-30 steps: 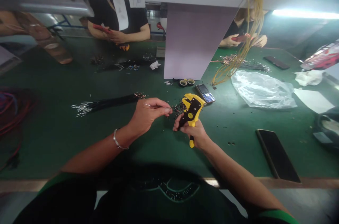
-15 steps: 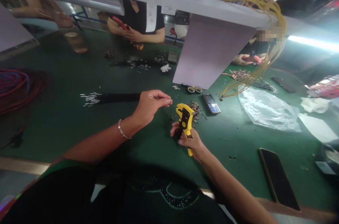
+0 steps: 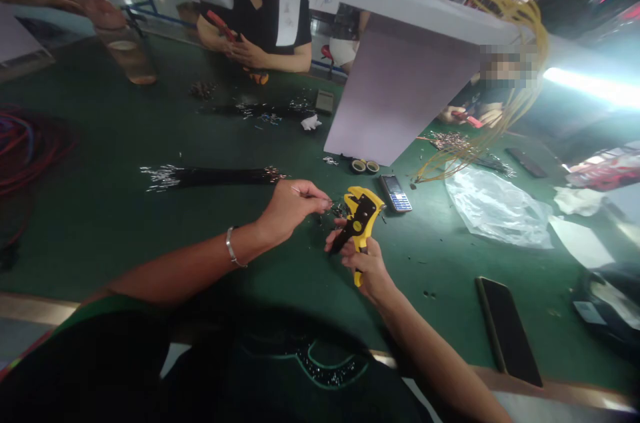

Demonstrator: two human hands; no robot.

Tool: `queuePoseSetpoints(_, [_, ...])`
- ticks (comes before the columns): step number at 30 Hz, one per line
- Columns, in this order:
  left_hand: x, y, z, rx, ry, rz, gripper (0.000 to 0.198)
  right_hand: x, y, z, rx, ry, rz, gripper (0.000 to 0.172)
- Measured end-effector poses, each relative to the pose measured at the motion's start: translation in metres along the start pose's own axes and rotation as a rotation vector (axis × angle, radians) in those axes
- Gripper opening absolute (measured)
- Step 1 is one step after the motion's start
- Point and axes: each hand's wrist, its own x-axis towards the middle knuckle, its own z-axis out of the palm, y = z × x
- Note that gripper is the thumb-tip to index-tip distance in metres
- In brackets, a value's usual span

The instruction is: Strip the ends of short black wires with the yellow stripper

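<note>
My right hand (image 3: 364, 261) is closed around the handles of a yellow and black wire stripper (image 3: 361, 216), held upright over the green table (image 3: 150, 229). My left hand (image 3: 290, 208) is pinched on a thin black wire (image 3: 315, 195), whose end points at the stripper's jaws. A bundle of black wires with metal ends (image 3: 210, 176) lies on the table left of my left hand. A small heap of cut bits (image 3: 339, 211) lies under the stripper.
A keypad phone (image 3: 395, 183) and two tape rolls (image 3: 364, 165) lie beyond the stripper. A dark smartphone (image 3: 507, 329) rests near the front edge at right. A clear plastic bag (image 3: 495, 209) and yellow wires (image 3: 500, 76) sit right. Other people work across the table.
The view has shifted. My left hand has brought the wire closer to the stripper's jaws, and the stripper sits slightly higher and more to the right.
</note>
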Motion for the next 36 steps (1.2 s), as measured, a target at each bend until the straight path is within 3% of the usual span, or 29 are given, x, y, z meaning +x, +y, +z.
queuePoseSetpoints(10, [-0.020, 0.002, 0.009, -0.113, -0.163, -0.043, 0.005, 0.000, -0.006, -0.001, -0.025, -0.067, -0.035, 0.045])
queuePoseSetpoints(19, [-0.021, 0.005, 0.013, -0.237, -0.223, -0.087, 0.008, 0.001, -0.003, -0.005, -0.135, -0.059, -0.085, 0.032])
queuePoseSetpoints(29, [-0.017, 0.007, 0.007, -0.320, -0.326, -0.117, 0.011, -0.003, -0.005, -0.007, -0.453, 0.057, -0.265, 0.035])
queuePoseSetpoints(36, [-0.013, 0.014, 0.005, -0.212, -0.304, -0.099, 0.017, -0.001, -0.003, -0.010, -0.760, 0.144, -0.601, 0.064])
